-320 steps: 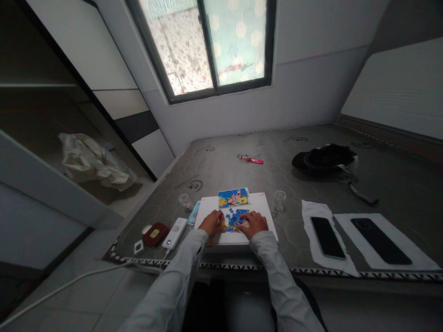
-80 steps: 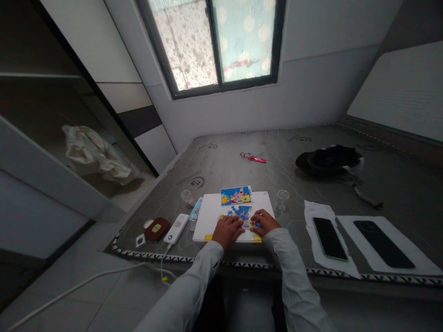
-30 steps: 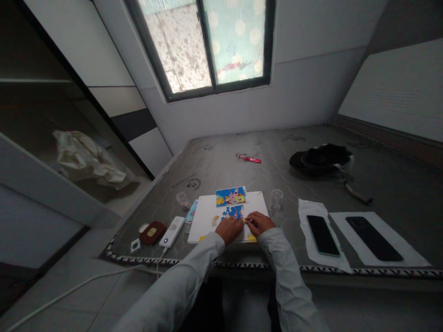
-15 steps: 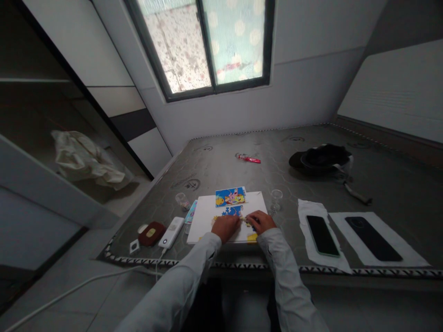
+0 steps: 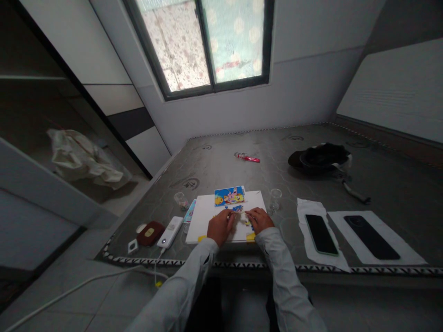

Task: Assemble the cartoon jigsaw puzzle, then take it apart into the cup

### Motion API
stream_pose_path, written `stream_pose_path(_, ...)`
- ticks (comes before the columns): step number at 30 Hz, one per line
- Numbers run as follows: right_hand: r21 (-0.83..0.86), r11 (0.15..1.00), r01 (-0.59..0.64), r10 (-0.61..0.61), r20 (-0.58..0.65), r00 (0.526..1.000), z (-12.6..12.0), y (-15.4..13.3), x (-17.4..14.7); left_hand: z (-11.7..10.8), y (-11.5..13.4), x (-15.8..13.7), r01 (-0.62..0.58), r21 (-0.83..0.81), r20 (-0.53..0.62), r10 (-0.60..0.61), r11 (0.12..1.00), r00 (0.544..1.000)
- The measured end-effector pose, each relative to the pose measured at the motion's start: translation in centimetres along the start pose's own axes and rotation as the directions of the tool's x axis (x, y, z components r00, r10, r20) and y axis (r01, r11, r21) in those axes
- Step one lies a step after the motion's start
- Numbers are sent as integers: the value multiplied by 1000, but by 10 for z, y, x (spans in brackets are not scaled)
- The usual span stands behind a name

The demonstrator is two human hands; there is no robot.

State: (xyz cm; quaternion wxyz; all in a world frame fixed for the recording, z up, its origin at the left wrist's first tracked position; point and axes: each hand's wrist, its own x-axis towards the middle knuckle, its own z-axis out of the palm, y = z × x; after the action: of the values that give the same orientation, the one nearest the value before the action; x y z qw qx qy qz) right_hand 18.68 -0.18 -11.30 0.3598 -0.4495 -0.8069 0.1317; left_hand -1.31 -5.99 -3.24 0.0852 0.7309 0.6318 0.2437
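A white board (image 5: 204, 213) lies near the front edge of the grey bed-like surface, with a partly joined jigsaw puzzle (image 5: 238, 209) on it. Above the puzzle rests a bright cartoon picture card (image 5: 229, 196). My left hand (image 5: 220, 227) is over the board's middle, thumb and fingers closed toward the puzzle. Opposite it, my right hand (image 5: 260, 220) has its fingers pinched. A small pale jigsaw piece (image 5: 242, 214) shows between the fingertips of both hands; its details are blurred. My hands hide part of the puzzle. Yellow pieces (image 5: 250, 236) lie at the board's front edge.
Clear plastic cups (image 5: 276, 195) stand beside the board. Leftward are a white power strip (image 5: 170, 232) and a brown case (image 5: 151, 233). Two phones, one black-screened (image 5: 321, 234), lie on white paper at right. Farther back are a dark cap (image 5: 320, 158) and a red item (image 5: 248, 158).
My left hand has shifted slightly left, and its fingers have lifted from the puzzle area. A small yellow thing now shows by the white cable below the front edge.
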Motion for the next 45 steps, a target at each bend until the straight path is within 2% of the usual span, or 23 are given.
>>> stream_pose_path(6,-24,1000,11,-11,33,999,3,-7,1,-2,0,-2,40,-107,-63,-47,993,997)
stream_pose_path(14,-13,999,-32,31,-14,999,-6,-22,2,-2,0,-4,72,-118,-23,-75,990,997)
stream_pose_path(22,78,997,2,-4,28,1000,-7,-21,8,3,2,-3,66,-99,9,-65,993,998)
stream_pose_path(31,40,984,-174,176,-73,982,-6,-8,5,-2,8,-1,102,-113,-13,-104,988,995)
stream_pose_path(36,-3,978,-207,206,-92,974,-7,-2,2,-6,10,1,107,-118,-47,-113,987,992)
stream_pose_path(45,-115,944,-309,294,-133,947,-6,-12,0,-11,15,4,118,-133,-97,-132,984,987)
